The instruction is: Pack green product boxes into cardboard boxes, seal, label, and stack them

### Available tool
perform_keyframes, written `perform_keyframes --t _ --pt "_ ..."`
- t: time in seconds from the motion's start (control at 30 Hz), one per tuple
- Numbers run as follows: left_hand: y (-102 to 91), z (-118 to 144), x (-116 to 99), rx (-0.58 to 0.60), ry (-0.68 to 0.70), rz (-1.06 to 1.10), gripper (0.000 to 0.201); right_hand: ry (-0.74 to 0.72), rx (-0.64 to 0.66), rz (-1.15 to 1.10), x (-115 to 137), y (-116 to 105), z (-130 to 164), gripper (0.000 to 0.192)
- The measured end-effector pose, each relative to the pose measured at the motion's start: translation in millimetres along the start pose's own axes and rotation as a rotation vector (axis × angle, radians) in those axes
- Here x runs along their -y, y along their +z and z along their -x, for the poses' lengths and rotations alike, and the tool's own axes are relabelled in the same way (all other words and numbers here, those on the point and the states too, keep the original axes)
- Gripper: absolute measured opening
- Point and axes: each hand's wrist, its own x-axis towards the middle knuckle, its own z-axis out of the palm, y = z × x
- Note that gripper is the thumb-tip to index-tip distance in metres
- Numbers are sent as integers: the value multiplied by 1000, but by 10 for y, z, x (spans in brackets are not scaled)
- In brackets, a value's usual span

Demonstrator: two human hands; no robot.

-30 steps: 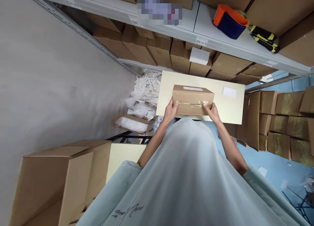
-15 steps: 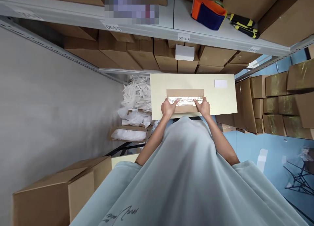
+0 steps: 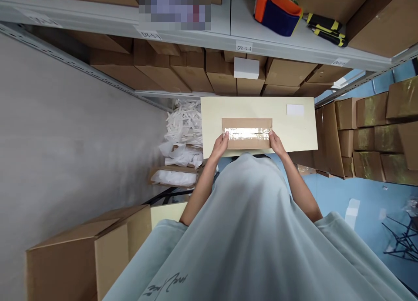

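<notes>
A brown cardboard box point(image 3: 247, 145) lies on the pale yellow board point(image 3: 303, 135) in front of me, with a strip of shiny clear tape point(image 3: 248, 133) running across its top. My left hand point(image 3: 221, 144) grips the box's left end, and my right hand point(image 3: 277, 143) grips its right end. Both thumbs rest near the ends of the tape strip. The fingers around the sides are partly hidden. A small white label point(image 3: 295, 109) lies on the board, to the right of the box.
A metal shelf point(image 3: 196, 35) spans the far side, carrying cardboard boxes point(image 3: 186, 70), an orange and blue tape dispenser point(image 3: 279, 14) and yellow-black utility knives point(image 3: 326, 29). White packing scraps point(image 3: 184, 122) lie left of the board. Stacked cartons point(image 3: 372, 114) stand right; a large carton point(image 3: 62, 266) is near left.
My hands have moved apart from the middle of the tape to the two ends of the box. The tape now looks flatter and smoother.
</notes>
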Motion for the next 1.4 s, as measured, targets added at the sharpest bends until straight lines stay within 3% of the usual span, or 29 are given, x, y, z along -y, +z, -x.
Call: perform_keyframes --t 0.1,0.33,0.83,1.4 --pt "34 -25 -31 45 -18 27 63 26 21 -21 0 -59 -40 99" --pt "-103 -175 22 206 -200 174 76 127 231 -260 -65 -147 -42 92" --pt "-24 -204 83 88 -261 209 78 126 364 -245 -88 -338 -200 87" --pt "-21 -202 90 88 -242 234 78 147 376 -254 -51 -345 -223 90"
